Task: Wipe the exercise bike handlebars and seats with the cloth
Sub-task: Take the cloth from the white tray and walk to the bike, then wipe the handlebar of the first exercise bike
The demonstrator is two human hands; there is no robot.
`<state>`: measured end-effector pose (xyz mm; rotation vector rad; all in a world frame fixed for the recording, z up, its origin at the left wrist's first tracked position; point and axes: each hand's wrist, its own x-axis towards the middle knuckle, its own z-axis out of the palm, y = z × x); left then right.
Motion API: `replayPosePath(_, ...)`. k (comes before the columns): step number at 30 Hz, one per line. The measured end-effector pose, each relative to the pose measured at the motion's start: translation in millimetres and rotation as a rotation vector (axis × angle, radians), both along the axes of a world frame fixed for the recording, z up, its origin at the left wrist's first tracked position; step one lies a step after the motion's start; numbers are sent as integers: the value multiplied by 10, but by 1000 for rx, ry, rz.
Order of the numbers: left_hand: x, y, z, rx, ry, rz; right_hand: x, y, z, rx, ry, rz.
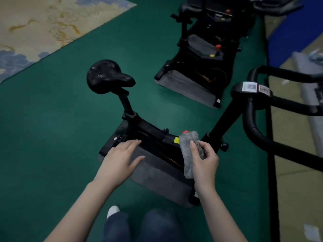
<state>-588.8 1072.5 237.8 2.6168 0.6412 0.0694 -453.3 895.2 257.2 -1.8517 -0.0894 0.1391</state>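
Green floor [52, 130] carries two exercise bikes [153, 142] [202, 55] and a patterned rug [43, 23].

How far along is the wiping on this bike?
Done: nothing visibly wiped that I can confirm. In hand: the right hand holds the grey cloth above the frame; the left hand is open, empty. Left: the seat and handlebars, both untouched now.

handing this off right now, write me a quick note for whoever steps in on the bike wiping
Right hand: grips the grey cloth, held above the near bike's frame, touching nothing.
Left hand: open, fingers straight, holding nothing, in the air above the bike's base.
Seat: upper left of the hands, no contact.
Handlebars: off to the right, no contact.
Done: cannot tell from this view whether anything is wiped.
Left: seat and handlebars here, then the second bike behind.
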Motion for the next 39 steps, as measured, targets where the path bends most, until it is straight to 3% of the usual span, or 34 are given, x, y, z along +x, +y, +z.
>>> replayPosePath(12,1043,474,73,31,-66,-461,12,73,224,-26,-48,-397)
replayPosePath(30,2805,338,397,5,-231,-827,888,411,495,-11,-68,-592)
replayPosePath(39,3779,130,637,-93,-407,-1169,1139,613,638,-35,-162,-1039)
